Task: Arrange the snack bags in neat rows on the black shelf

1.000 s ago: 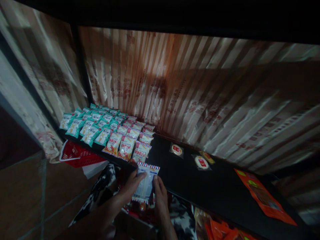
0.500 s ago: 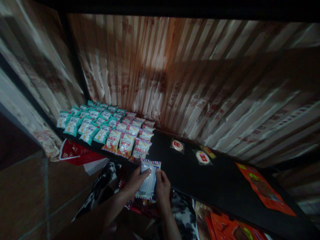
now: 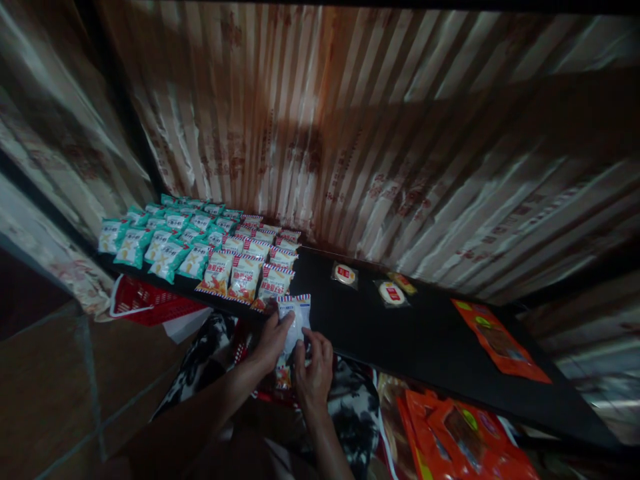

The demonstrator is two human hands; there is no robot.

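Just in front of the shelf's front edge, a snack bag (image 3: 295, 321) with a red-and-blue striped top edge is held up between both hands. My left hand (image 3: 270, 343) grips its left side, thumb across the bag. My right hand (image 3: 315, 370) is at the lower right side, fingers curled and thumb against the bag. Close behind stand matching snack bags (image 3: 245, 277) in rows on the black shelf (image 3: 350, 320). To their left are rows of teal-and-white snack bags (image 3: 167, 252).
Two round white packaged items (image 3: 391, 294) and a small yellow packet (image 3: 403, 283) lie further right on the shelf, then an orange pouch (image 3: 500, 337). Below are a red basket (image 3: 150, 303) at left and more orange pouches (image 3: 460, 433) at right. Corrugated sheeting (image 3: 320, 133) backs the shelf.
The held bag has turned and looks narrower, with some of its orange lower part showing. My right hand has shifted its hold lower. The camera view has moved slightly.
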